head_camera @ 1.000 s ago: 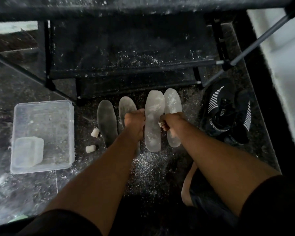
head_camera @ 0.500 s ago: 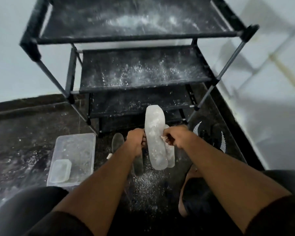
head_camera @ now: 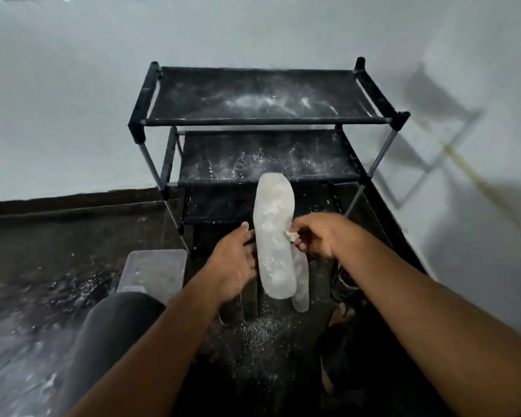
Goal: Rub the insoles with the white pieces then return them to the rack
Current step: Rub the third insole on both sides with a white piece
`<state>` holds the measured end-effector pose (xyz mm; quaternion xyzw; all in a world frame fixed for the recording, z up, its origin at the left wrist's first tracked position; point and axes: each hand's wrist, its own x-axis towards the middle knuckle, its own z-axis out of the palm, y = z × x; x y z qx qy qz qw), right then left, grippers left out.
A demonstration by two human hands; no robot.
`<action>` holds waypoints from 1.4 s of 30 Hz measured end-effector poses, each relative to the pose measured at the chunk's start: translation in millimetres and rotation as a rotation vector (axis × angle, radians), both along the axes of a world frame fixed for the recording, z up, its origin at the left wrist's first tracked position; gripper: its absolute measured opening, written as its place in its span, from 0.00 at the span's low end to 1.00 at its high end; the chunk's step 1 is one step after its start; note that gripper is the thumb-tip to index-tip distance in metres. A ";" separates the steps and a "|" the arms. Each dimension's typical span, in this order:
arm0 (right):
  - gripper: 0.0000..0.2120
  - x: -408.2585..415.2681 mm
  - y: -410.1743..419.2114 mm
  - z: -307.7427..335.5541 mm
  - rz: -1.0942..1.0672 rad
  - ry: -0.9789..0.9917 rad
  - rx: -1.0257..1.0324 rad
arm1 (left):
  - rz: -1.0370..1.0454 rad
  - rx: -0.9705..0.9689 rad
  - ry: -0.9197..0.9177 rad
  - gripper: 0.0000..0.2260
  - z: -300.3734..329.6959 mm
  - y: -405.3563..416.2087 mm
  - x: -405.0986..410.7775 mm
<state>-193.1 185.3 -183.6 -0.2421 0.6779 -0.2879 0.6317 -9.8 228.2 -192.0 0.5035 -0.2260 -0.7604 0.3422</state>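
Note:
A whitened insole (head_camera: 273, 236) is held upright in front of the black shoe rack (head_camera: 265, 121), its toe end pointing up. My left hand (head_camera: 233, 261) grips its left edge, thumb raised beside it. My right hand (head_camera: 322, 234) is at the right edge and pinches a small white piece (head_camera: 291, 235) against the insole. A second whitened insole (head_camera: 302, 284) shows low behind the first; whether it is held or lies on the floor I cannot tell. A dark insole (head_camera: 248, 302) lies on the floor under my left hand.
The rack's tiers are bare and dusted with white powder. A clear plastic container (head_camera: 155, 269) sits on the dark floor at the left, behind my knee (head_camera: 112, 320). A black shoe (head_camera: 343, 282) lies right of the insoles. White powder (head_camera: 262, 332) covers the floor below.
The whitened insole has been lifted off the floor and raised toward the rack with both hands. The view has tilted up, so the whole rack and the wall now show.

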 end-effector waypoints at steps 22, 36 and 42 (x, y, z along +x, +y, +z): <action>0.07 21.4 45.9 25.3 0.199 0.327 -0.580 | 0.075 -0.047 0.173 0.32 -24.9 -22.1 3.7; 0.08 51.5 52.0 14.4 0.713 0.791 -0.886 | 0.043 -0.083 0.135 0.32 -25.5 -25.3 10.8; 0.09 46.1 52.0 23.2 0.750 0.854 -0.930 | -0.001 -0.083 0.170 0.32 -22.7 -21.6 5.1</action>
